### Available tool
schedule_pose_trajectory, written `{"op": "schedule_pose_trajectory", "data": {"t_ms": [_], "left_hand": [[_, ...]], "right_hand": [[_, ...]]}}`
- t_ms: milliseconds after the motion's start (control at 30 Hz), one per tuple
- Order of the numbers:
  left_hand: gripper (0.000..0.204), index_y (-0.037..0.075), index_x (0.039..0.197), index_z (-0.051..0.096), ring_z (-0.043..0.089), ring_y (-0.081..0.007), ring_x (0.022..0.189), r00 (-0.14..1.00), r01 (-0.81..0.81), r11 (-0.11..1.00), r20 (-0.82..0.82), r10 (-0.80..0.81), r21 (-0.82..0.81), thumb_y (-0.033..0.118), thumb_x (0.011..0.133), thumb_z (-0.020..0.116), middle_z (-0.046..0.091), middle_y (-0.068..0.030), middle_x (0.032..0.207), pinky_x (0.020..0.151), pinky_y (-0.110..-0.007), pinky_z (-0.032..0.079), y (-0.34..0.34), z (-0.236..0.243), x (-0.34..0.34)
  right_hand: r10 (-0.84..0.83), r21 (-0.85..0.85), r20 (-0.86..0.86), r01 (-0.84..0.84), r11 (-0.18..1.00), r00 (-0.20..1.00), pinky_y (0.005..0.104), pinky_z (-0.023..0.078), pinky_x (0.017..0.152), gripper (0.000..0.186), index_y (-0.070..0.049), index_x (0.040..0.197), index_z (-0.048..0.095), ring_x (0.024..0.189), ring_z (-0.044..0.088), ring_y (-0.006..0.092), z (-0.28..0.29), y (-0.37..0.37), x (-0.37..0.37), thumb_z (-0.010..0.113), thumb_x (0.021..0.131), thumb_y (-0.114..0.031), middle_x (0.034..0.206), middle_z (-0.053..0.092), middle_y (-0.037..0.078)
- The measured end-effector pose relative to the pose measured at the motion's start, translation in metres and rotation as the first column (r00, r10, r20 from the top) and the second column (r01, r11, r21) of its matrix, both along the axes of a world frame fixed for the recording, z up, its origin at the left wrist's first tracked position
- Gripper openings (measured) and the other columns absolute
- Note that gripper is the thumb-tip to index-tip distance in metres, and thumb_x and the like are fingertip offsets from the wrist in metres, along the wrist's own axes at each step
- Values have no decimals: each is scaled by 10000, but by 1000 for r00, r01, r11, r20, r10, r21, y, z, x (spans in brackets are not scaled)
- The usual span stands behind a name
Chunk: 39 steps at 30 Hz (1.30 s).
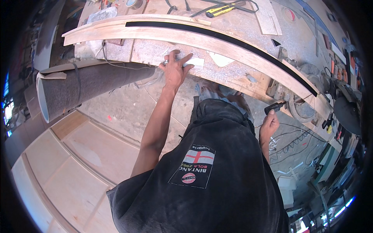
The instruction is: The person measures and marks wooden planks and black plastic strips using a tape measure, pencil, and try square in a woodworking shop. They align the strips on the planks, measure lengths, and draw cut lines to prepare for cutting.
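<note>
My left hand [176,72] rests at the near edge of the workbench [147,52], its fingers spread and bent downward. A small white flat piece [197,62] lies beside its fingertips and thumb. My right hand [269,125] is closed around a short black hand tool [275,107] near the bench's right part; its exact kind cannot be made out. Beyond both hands a long pale wooden board [178,38] spans the bench, with a narrow black strip [221,34] running along it. A white scrap [220,58] lies between the board and the bench edge.
A yellow and black tool [220,10] and a small black triangle [276,42] lie beyond the board. At left stands a large brown roll [97,83] above a panelled wooden piece [74,155]. A round dark disc [347,110] stands far right. Cables [299,139] trail across the floor.
</note>
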State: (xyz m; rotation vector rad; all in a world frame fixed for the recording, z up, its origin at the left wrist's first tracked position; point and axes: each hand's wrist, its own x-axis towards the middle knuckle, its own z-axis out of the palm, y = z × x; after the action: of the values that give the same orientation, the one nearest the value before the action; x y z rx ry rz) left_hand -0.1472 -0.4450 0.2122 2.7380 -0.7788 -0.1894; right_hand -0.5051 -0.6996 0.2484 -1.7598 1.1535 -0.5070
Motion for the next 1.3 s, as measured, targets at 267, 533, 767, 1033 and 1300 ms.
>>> {"op": "schedule_pose_trajectory", "data": {"t_ms": [267,533,767,1033,1300], "left_hand": [[505,380,1330,767,469,-308,1360,1000,13,999,0,-13,-49,427,838,867,511,-35,1487,1029,-681,296,4,-5,1],[498,333,1301,751,483,-312,1383,996,82,993,46,-78,-83,410,825,876,537,-27,1484,1043,-676,317,9,-17,4],[599,337,1381,734,469,-319,1450,992,100,992,81,-93,-81,371,802,885,544,-24,1539,1099,-637,313,11,-30,2],[628,289,1557,585,463,-340,1420,992,64,987,119,-47,-147,356,965,782,515,-94,1539,1117,-618,276,10,-21,-18],[549,184,1554,569,475,-380,1400,962,66,976,273,-7,-206,330,1042,700,523,-159,1533,1125,-623,280,-13,-4,-61]], "right_hand": [[-46,68,13,45,997,999,288,271,567,415,6,844,611,650,349,46,2,4,2,545,1156,-259,674,410,-68],[-29,32,-2,29,999,1000,284,276,570,412,4,841,612,657,349,45,5,3,8,559,1151,-262,675,422,-68],[-5,11,-197,8,1000,980,350,488,728,330,44,939,676,773,552,147,14,3,2,595,1119,-220,773,639,66],[61,-102,-57,-66,993,997,395,584,814,267,-46,1251,745,902,782,312,36,1,4,596,1109,-216,1023,789,188],[12,35,-94,-9,999,995,387,576,747,299,-73,1318,723,800,746,311,37,-12,-65,604,1046,-115,946,750,191]]}}
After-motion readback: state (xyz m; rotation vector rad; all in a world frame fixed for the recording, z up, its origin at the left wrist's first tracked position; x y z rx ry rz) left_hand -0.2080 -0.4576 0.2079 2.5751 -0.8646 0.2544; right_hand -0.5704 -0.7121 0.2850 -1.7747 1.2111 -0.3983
